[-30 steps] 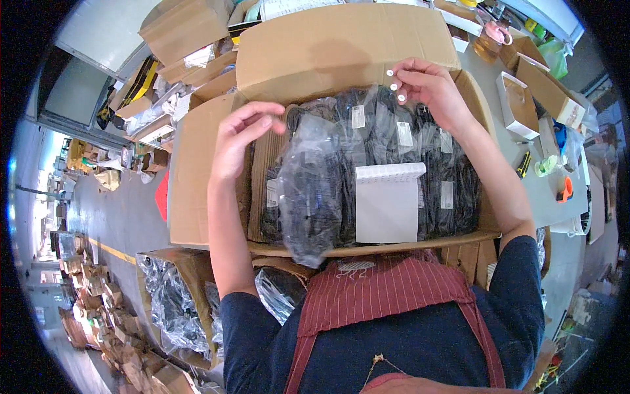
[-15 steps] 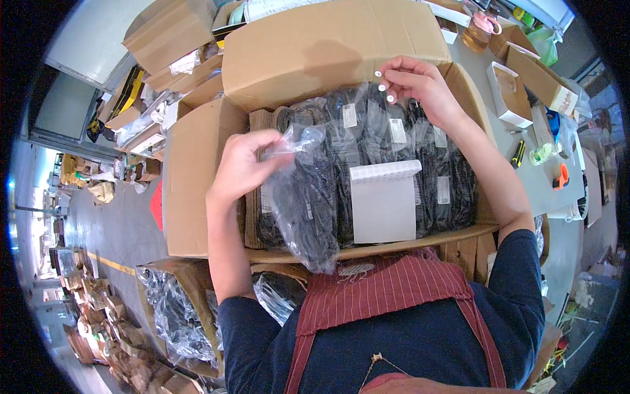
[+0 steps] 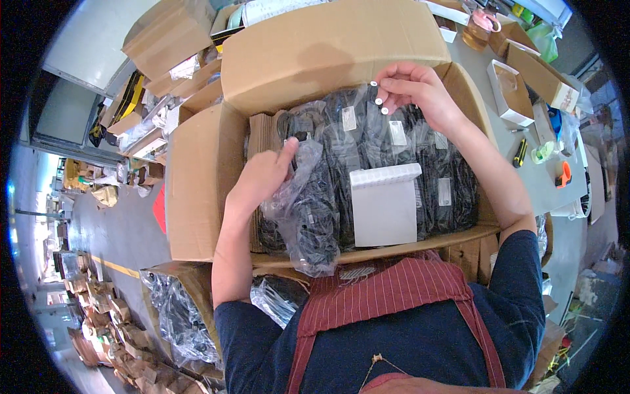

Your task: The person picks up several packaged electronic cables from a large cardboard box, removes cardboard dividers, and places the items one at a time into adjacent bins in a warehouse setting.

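My left hand (image 3: pixel 262 176) grips the upper part of a clear plastic bag (image 3: pixel 314 226) of black, cable-like goods, its thumb pointing up next to a small black piece. The hand's other fingers are partly hidden. My right hand (image 3: pixel 420 92) hovers over the far side of the carton (image 3: pixel 328 43), fingers bent, with small round white stickers (image 3: pixel 378 102) at its fingertips. Several more bagged black bundles (image 3: pixel 351 141) with white labels fill the carton. On top of them lies a white sheet (image 3: pixel 384 213) with its far end curled over, rows of round dots on the curl.
Brown cardboard dividers (image 3: pixel 261 141) stand along the carton's left wall. On the grey table to the right are a small open box (image 3: pixel 510 92), a yellow-black cutter (image 3: pixel 520 153) and an orange-handled tool (image 3: pixel 563 175). Another carton of bagged goods (image 3: pixel 180 315) stands below left.
My left hand has moved down and nearer, its thumb now raised, and the bag's top has sunk. My right hand has dipped slightly with the stickers at its fingertips.
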{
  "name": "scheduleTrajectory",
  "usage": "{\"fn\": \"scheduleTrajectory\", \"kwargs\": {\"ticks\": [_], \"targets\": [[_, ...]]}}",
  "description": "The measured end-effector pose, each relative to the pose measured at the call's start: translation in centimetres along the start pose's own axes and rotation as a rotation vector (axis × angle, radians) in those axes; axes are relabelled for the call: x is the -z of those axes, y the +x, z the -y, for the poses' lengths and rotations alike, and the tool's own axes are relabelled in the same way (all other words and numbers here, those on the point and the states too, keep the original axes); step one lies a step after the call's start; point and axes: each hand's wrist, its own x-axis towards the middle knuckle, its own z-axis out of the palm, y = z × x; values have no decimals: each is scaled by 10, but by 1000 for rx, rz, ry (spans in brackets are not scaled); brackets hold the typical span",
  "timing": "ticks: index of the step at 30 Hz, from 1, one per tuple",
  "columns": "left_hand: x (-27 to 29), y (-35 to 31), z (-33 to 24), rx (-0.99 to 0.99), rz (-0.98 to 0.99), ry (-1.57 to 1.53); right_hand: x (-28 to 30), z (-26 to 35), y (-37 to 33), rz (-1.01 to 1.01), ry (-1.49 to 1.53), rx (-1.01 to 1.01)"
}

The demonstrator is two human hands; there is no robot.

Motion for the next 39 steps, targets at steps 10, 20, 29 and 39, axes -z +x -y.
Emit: {"fn": "scheduleTrajectory", "kwargs": {"ticks": [10,20,29,39], "targets": [[-25,-12,-37,-91,-36,241,-5,-8,-1,22,-37,80],[-19,-16,-29,-228,7,-31,-6,-12,-2,-67,-51,195],[-23,-16,-37,-456,-341,-647,-35,3,-21,-156,-931,510],[-33,-28,-61,-454,-392,-330,-63,8,-44,140,-989,536]]}}
